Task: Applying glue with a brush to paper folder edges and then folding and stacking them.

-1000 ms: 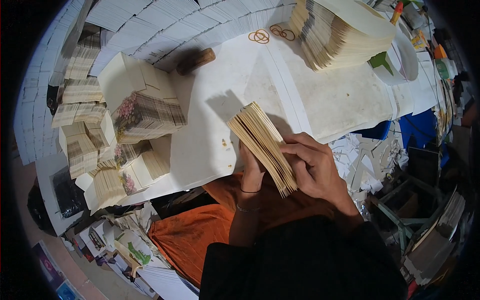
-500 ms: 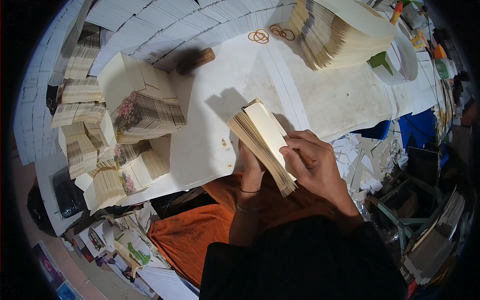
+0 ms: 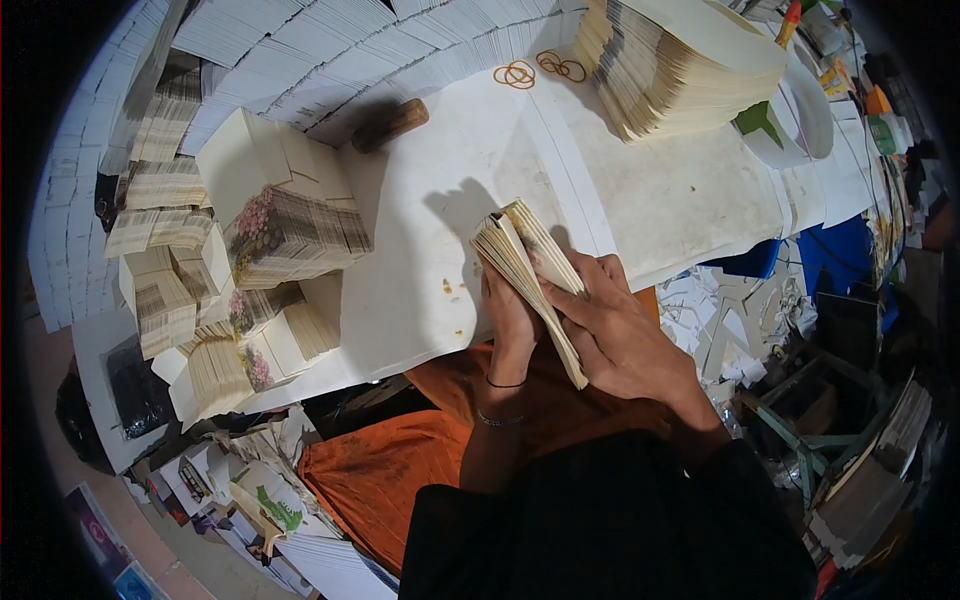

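Note:
A thick stack of cream folded paper sheets (image 3: 527, 290) is held upright over the table's near edge, its top spread into two parts. A brownish print shows on the part towards the right. My left hand (image 3: 510, 315) is closed round the stack's left side from beneath, a dark band and a bracelet at the wrist. From the right, my right hand (image 3: 625, 335) grips the stack, its fingers over the right part and its thumb pressed in between the sheets. Some of my right fingertips are hidden behind the paper.
Flower-printed paper stacks (image 3: 295, 235) stand at the left, with a wooden block (image 3: 390, 125) behind them. Rubber bands (image 3: 515, 75) lie at the back, near a tall cream paper pile (image 3: 680, 75). White paper bundles (image 3: 330, 70) line the back; paper scraps (image 3: 715, 320) are at the right.
The stack has opened wider at the top, and its right part now shows a printed face. My right hand has shifted its fingers further over the paper; my left hand moved slightly right.

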Demonstrator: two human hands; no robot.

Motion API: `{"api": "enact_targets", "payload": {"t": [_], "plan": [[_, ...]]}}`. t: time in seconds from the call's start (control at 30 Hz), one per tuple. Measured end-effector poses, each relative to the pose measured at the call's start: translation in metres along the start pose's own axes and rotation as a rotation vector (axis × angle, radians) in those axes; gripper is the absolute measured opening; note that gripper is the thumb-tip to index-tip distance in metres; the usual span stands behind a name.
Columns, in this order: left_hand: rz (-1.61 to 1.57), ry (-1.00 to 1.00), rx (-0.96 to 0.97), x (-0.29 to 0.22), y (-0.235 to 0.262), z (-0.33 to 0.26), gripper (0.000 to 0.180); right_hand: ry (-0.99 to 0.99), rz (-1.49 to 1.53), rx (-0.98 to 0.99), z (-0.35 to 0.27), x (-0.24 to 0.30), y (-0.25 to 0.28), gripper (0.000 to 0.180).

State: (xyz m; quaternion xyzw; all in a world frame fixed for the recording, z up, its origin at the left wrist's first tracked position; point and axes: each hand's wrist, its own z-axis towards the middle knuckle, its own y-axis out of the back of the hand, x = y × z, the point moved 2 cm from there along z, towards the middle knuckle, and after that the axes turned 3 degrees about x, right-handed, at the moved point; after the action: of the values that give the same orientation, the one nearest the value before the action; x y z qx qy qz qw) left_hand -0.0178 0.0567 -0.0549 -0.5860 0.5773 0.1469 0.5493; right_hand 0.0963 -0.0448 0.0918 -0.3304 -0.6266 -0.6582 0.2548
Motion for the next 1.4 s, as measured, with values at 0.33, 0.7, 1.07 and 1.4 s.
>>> {"api": "enact_targets", "payload": {"t": [0.33, 0.7, 1.07, 1.4], "plan": [[-0.011, 0.052, -0.116, -0.012, -0.021, -0.001, 0.046, 0.001, 0.103, -0.158, -0.005, 0.008, 0.008, 0.041], [0.032, -0.053, 0.192, 0.025, 0.032, 0.004, 0.043, -0.003, 0.344, -0.239, -0.004, 0.001, 0.005, 0.021], [-0.181, 0.069, 0.165, 0.015, 0.028, -0.001, 0.049, -0.063, 0.357, -0.249, -0.003, 0.002, 0.004, 0.020], [-0.432, -0.027, 0.393, 0.007, 0.006, 0.011, 0.038, -0.066, 0.444, -0.208, -0.006, -0.006, 0.001, 0.024]]}}
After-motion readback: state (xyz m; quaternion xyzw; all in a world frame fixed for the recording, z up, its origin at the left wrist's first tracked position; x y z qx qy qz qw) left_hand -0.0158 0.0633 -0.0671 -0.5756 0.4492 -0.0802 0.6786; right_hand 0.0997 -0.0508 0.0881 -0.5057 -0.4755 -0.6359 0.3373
